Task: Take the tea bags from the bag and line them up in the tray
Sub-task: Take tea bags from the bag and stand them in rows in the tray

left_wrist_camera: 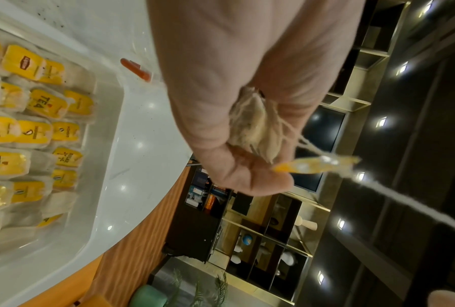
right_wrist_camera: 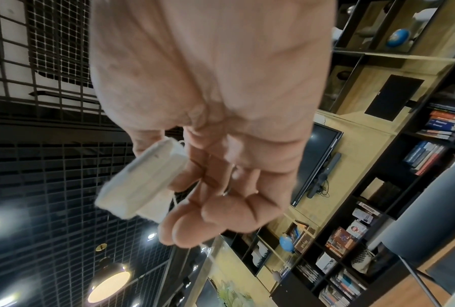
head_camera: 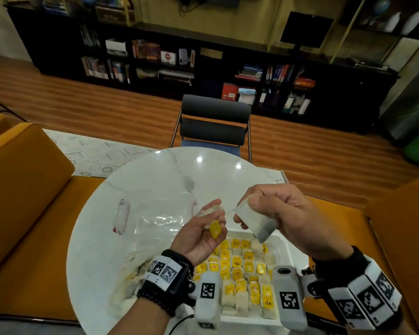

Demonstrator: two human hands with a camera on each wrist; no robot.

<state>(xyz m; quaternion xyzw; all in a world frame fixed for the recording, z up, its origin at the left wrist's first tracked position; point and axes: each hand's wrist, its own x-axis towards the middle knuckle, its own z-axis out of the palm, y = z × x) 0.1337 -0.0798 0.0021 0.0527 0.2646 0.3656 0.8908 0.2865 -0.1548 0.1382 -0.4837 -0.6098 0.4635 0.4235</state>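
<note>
The right hand point(head_camera: 283, 213) pinches a white tea bag point(head_camera: 255, 220) above the tray point(head_camera: 282, 240), its long axis running 11 to 5 o'clock. The left hand point(head_camera: 203, 228) grips a crumpled tea bag with a yellow tag point(head_camera: 215, 228) (string visible only at the left wrist). Tags in the tray read "TEA".

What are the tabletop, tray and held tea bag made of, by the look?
Tabletop: likely polished marble or imitation; grey veins, sharp lamp reflections.
Tray: probably white plastic; smooth walls, rounded corners.
Tea bag in the right hand: thin filter paper, matte, dark contents showing through.
</note>
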